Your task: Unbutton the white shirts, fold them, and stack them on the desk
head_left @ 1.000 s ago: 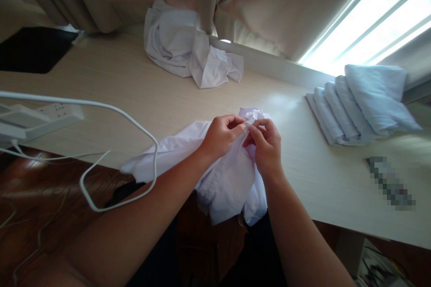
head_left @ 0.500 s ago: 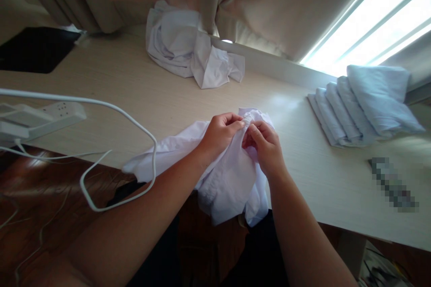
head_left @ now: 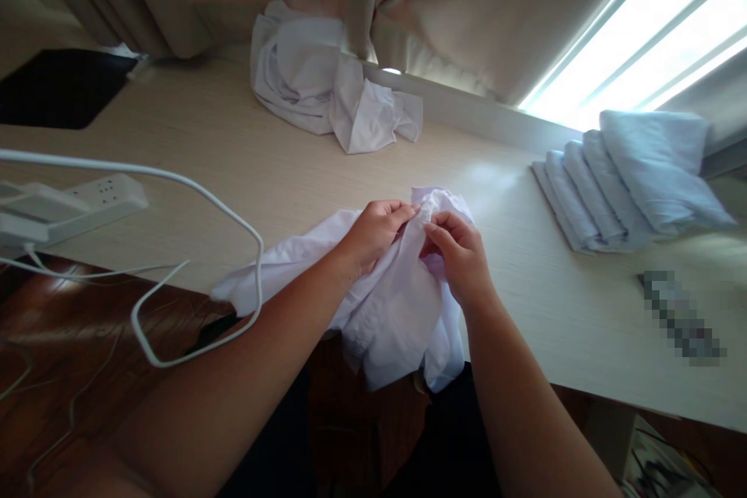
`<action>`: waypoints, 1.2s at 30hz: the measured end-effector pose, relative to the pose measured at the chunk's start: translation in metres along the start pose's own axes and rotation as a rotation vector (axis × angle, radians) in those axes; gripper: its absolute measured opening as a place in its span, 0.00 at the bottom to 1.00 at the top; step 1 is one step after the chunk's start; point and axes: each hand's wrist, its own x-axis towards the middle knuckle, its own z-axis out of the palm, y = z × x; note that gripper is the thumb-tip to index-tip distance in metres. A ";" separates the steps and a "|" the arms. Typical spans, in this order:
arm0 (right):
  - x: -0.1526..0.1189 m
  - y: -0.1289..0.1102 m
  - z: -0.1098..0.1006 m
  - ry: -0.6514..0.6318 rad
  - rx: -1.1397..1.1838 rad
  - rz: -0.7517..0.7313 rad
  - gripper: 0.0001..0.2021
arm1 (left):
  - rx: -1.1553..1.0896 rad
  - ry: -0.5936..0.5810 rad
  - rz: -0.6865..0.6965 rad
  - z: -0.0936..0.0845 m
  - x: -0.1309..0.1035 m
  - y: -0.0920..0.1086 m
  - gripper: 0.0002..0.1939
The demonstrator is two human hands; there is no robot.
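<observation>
A white garment [head_left: 402, 319] lies bunched at the near edge of the table, part of it hanging over the edge toward my lap. My left hand [head_left: 382, 229] pinches its gathered upper part from the left. Close beside it, my right hand [head_left: 458, 249] grips the same fabric between thumb and fingers, the two hands a small gap apart. The cloth's folded edge shows between my fingertips. One part of the garment stretches left under my left forearm.
Crumpled white cloth [head_left: 309, 78] lies by the curtain. Several folded white cloths [head_left: 618, 187] lean in a row at right, near a blurred dark object [head_left: 680, 315]. A power strip [head_left: 99, 202], a looping white cable [head_left: 204, 191] and a black mat [head_left: 64, 85] are at left.
My left thumb has shifted slightly left along the fabric, and my right fingertips have moved a little. Both hands keep hold of the garment.
</observation>
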 end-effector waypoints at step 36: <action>-0.003 -0.008 0.004 0.118 -0.135 -0.128 0.06 | 0.312 0.058 0.144 -0.005 -0.001 0.007 0.10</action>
